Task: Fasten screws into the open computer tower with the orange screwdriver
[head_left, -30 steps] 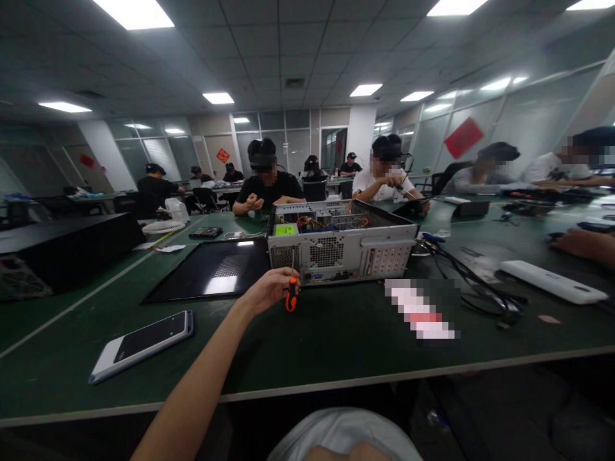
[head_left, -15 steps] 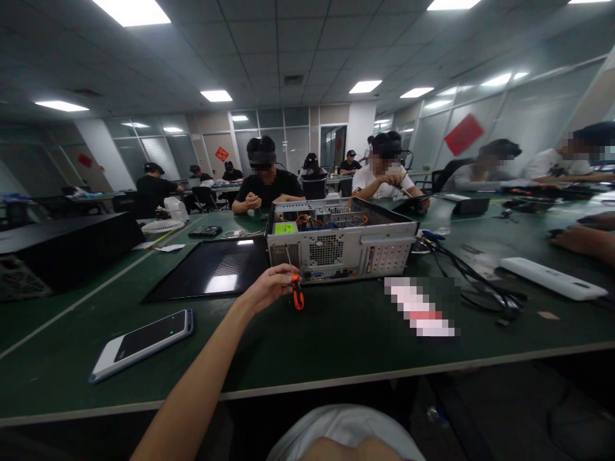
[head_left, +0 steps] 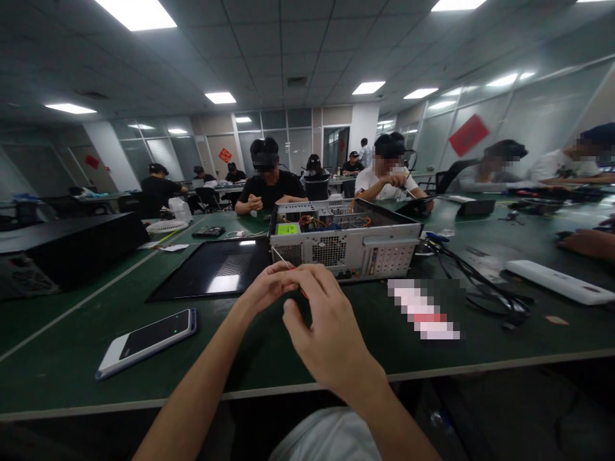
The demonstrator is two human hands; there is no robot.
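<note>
My left hand (head_left: 266,286) is closed on a screwdriver. The thin metal shaft of the screwdriver (head_left: 281,257) points up and left, in front of the computer case's rear panel. Only a sliver of its orange handle shows between my hands. My right hand (head_left: 327,323) is over the handle, with thumb and forefinger apart; its fingertips are partly hidden, and I cannot tell whether they touch the handle. Just beyond both hands lies the open computer case (head_left: 358,256), its rear panel facing me and coloured wires inside. A black side panel (head_left: 192,272) lies flat to its left.
A phone-like device (head_left: 148,342) lies at front left, with a black computer case (head_left: 81,250) behind it. Black cables (head_left: 461,275) and a white bar-shaped device (head_left: 557,280) are to the right. A hard drive (head_left: 209,232) lies farther back. Several people sit across and alongside.
My right hand has come in from below and now covers most of the screwdriver handle. The screwdriver's shaft has tilted further left. My view has shifted slightly.
</note>
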